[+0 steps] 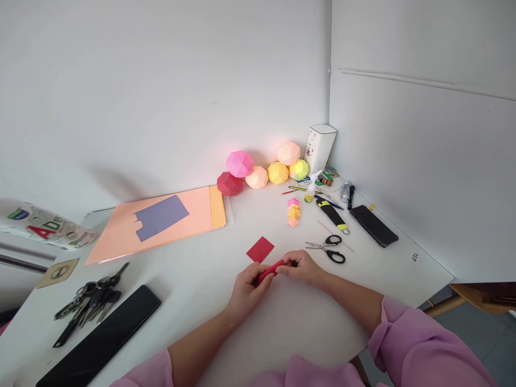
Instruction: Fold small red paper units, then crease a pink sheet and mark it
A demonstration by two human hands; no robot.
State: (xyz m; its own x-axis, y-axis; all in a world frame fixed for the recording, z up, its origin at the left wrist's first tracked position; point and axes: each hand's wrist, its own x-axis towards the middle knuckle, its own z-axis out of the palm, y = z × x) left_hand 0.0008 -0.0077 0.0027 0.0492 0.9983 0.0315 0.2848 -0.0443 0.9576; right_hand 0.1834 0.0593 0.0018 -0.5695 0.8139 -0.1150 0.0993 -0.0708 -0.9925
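Note:
Between my two hands, near the front middle of the table, is a folded piece of red paper (271, 271). My left hand (246, 287) pinches its left end, and my right hand (300, 267) grips the right end with thumb and fingers. Just beyond them a flat red paper square (260, 250) lies on the table. Black-handled scissors (328, 248) rest with their blades parted to the right of my right hand. Small folded paper pieces (294, 212) in pink, yellow and peach lie in a row farther back.
Faceted paper balls (239, 164) stand along the wall. A glue bottle (310, 191), a utility knife (332, 215) and a black phone (374, 226) lie at the right. Peach paper sheets (121, 231), keys (91, 301) and a long black object (100, 338) occupy the left.

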